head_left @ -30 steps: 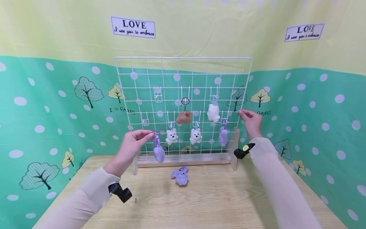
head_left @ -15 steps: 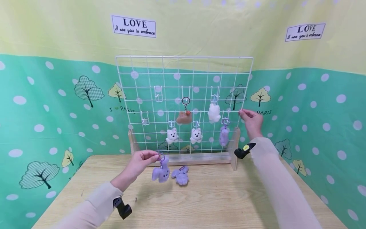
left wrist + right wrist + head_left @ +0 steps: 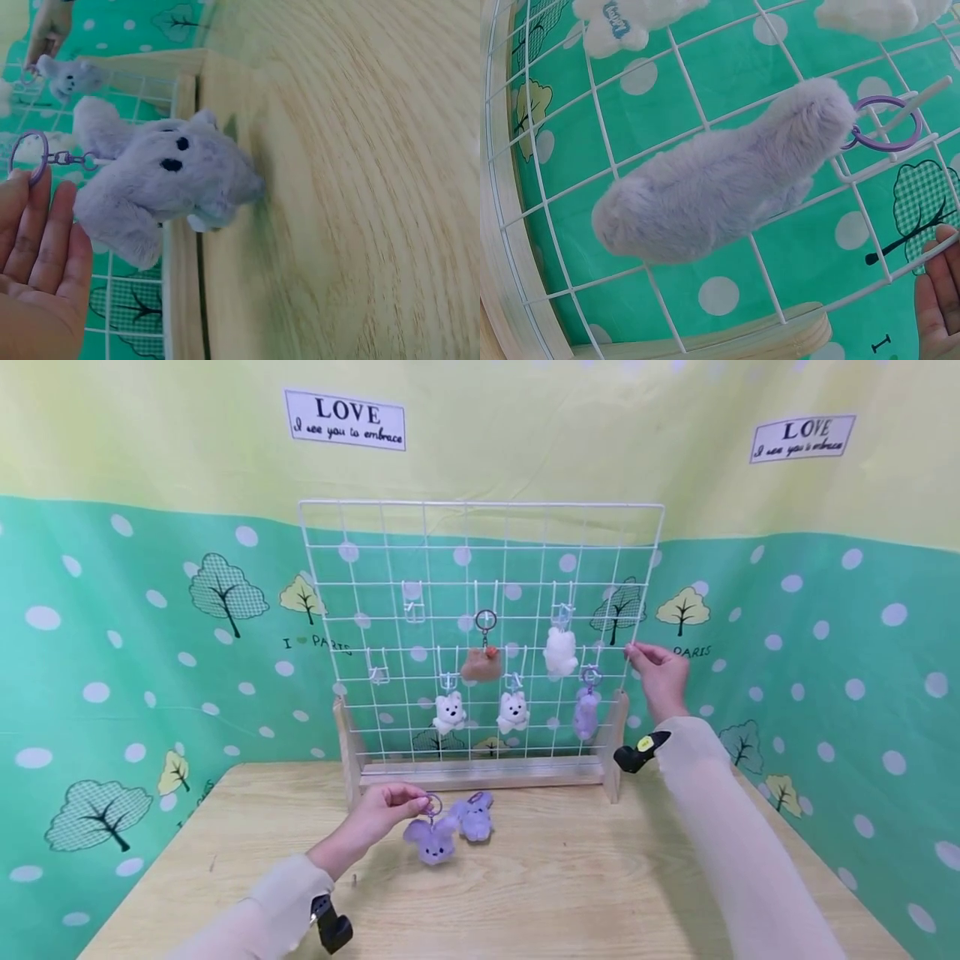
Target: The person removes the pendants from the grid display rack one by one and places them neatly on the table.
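Note:
My left hand (image 3: 378,818) pinches the purple ring of a fluffy lilac long-eared plush keychain (image 3: 432,845). In the left wrist view this plush (image 3: 187,169) dangles from its ring (image 3: 46,154) and short chain, its face showing, just over the tabletop. Right beside it, a second lilac plush keychain (image 3: 477,821) lies on the wood. My right hand (image 3: 660,679) grips the right edge of the white wire grid rack (image 3: 480,505). Near that hand, another lilac plush keychain (image 3: 720,187) hangs by its purple ring from a hook.
Several other plush keychains hang on the rack: white bears (image 3: 450,714) and a brown one (image 3: 480,666). Two hooks at the left, an upper hook (image 3: 414,612) and a lower hook (image 3: 378,675), are bare. Wooden feet (image 3: 347,752) support the rack on the table (image 3: 600,877).
My left hand has come down and slightly right, away from the rack, with the lilac plush keychain, which has turned its face forward. The right hand stays on the rack's edge.

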A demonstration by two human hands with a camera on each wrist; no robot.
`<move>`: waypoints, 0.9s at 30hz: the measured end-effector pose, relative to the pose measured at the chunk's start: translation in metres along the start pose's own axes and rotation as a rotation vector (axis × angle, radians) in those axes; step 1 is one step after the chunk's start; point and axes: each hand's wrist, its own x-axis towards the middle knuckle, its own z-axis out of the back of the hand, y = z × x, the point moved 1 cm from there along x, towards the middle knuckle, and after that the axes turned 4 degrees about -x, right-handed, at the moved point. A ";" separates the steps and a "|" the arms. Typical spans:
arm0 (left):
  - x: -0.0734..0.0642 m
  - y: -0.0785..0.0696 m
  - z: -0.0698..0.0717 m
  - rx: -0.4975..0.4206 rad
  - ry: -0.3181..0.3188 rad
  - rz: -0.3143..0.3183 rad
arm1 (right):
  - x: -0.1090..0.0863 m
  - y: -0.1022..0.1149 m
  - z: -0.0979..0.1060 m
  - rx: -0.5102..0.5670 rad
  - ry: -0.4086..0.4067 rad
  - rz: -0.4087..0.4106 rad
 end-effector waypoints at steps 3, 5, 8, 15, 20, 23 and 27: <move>0.005 0.005 -0.001 0.029 -0.014 0.003 | 0.001 0.001 0.000 -0.001 0.002 0.000; 0.008 0.008 -0.001 0.031 -0.028 0.003 | 0.001 0.001 0.000 0.001 0.003 -0.004; 0.014 0.012 -0.002 0.037 -0.052 -0.010 | 0.000 0.002 0.000 0.007 0.006 -0.008; 0.028 0.022 -0.003 0.023 -0.084 -0.016 | -0.002 0.003 0.001 0.007 0.013 -0.010; 0.036 0.029 -0.001 0.010 -0.136 0.007 | -0.003 0.004 0.002 0.014 0.016 -0.027; 0.040 0.033 0.000 0.011 -0.195 0.030 | -0.003 0.004 0.002 0.013 0.011 -0.029; 0.043 0.038 0.002 0.041 -0.249 0.049 | -0.003 0.005 0.001 0.008 0.013 -0.024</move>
